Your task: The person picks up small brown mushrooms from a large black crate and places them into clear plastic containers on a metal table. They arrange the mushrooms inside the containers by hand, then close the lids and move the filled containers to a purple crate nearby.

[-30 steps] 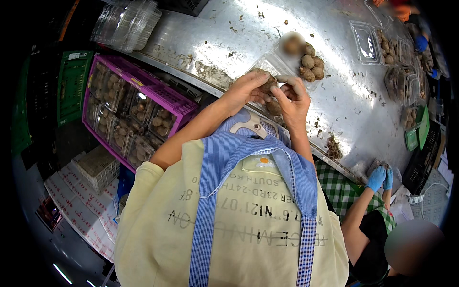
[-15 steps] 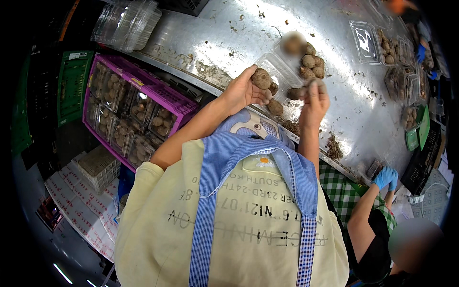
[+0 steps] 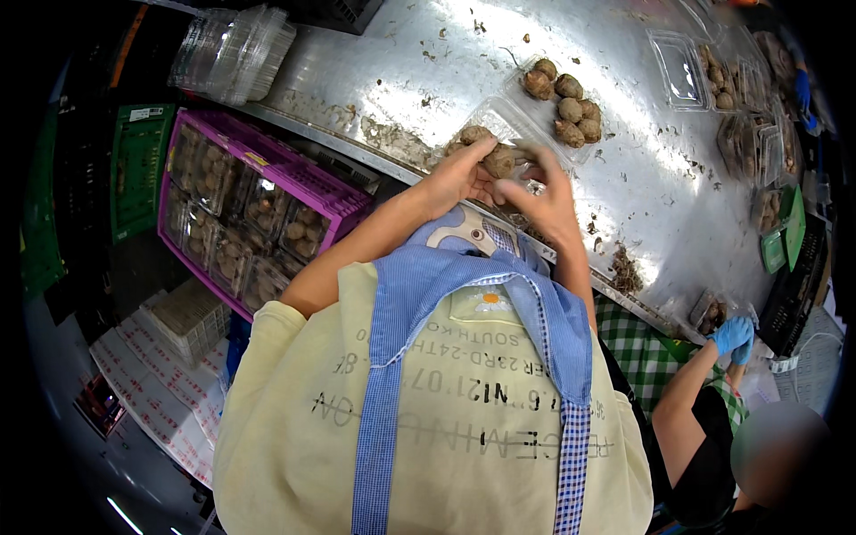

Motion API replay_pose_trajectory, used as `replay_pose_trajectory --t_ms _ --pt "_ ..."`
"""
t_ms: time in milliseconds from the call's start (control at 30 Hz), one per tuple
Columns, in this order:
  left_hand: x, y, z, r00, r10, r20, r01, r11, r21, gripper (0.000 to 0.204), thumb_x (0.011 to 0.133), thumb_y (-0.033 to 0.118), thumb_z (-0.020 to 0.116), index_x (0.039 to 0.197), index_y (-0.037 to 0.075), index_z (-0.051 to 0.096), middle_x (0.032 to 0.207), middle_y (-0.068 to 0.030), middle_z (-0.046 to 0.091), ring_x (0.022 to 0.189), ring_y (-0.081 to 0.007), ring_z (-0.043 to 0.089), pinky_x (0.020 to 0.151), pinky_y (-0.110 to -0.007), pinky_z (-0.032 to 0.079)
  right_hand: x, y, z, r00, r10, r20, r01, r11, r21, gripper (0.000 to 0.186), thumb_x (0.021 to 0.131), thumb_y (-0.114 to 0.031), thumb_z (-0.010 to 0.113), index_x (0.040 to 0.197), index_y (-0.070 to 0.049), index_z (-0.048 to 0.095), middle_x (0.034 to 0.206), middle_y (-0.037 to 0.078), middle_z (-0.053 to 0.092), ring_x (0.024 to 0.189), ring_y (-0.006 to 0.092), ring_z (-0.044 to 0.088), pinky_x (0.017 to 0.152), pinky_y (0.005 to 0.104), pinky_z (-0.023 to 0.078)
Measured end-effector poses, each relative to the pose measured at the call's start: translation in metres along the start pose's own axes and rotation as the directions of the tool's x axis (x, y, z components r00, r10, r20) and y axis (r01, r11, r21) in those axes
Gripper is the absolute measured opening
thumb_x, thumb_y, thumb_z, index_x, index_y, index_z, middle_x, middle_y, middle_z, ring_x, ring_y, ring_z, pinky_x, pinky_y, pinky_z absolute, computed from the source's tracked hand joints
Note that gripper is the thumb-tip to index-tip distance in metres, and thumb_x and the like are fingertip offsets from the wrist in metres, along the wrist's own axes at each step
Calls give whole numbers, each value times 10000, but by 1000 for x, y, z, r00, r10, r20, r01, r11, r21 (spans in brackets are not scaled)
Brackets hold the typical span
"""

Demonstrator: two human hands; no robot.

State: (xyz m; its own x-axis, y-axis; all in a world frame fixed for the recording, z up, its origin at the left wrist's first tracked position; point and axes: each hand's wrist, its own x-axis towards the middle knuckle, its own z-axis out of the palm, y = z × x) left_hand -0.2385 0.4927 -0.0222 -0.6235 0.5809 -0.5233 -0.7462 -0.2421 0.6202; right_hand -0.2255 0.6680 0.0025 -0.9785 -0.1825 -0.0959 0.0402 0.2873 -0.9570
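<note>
My left hand point(image 3: 456, 183), thumb and fingers curled, holds a round brown taro point(image 3: 499, 161). Just beyond its thumb shows another taro point(image 3: 474, 134); whether the hand also grips that one is unclear. Close on the right is my right hand point(image 3: 548, 201), its thumb and slightly blurred fingers apart, pointing at the held taro. I see no taro between them. Beyond both hands a clear plastic tray point(image 3: 506, 112) lies on the metal table point(image 3: 410, 80). Several taros point(image 3: 571, 109) sit along its far and right side.
A purple crate point(image 3: 267, 174) of packed taro trays stands at left, below stacked clear trays point(image 3: 236, 53). Fibrous scraps point(image 3: 626, 269) lie near the table edge. At right, a co-worker's blue-gloved hands point(image 3: 733, 334) are by another tray. More filled trays point(image 3: 749, 152) stand far right.
My right hand has moved left to my left hand; the taro it held no longer shows in it. The co-worker's gloved hands have shifted slightly, exposing more of their tray.
</note>
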Motion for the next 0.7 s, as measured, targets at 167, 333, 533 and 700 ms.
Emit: replay_pose_trajectory --t_ms 167,333,533,700 --pt "-5 6 0 1000 16 -24 -17 999 -35 512 977 452 258 1182 42 486 994 -113 615 828 -150 598 719 -287 479 14 5 7 991 -10 -132 4 999 -44 440 712 -225 745 1046 21 599 865 102 616 760 178 583 701 290 476" --pt "-7 7 -3 977 102 -185 -112 992 -48 437 979 406 321 1132 44 513 921 -84 604 760 -138 572 687 -278 466 43 9 -36 917 -148 -370 -49 880 -473 462 723 -206 723 1110 -9 568 981 129 607 889 249 593 802 346 475" --pt "-2 0 -17 966 127 -227 -150 985 -89 319 966 329 421 993 47 568 851 -44 600 738 -131 564 665 -265 458 28 5 -17 999 -7 -49 -19 870 -492 416 728 -225 703 1095 -67 585 975 146 611 819 255 620 727 354 493" --pt "-4 1 -15 958 164 -237 -193 975 -106 304 938 349 466 892 56 534 808 -53 598 721 -142 580 634 -252 465 20 6 9 986 87 140 54 631 -773 418 712 -266 712 1070 -80 599 988 183 614 830 264 639 723 367 496"
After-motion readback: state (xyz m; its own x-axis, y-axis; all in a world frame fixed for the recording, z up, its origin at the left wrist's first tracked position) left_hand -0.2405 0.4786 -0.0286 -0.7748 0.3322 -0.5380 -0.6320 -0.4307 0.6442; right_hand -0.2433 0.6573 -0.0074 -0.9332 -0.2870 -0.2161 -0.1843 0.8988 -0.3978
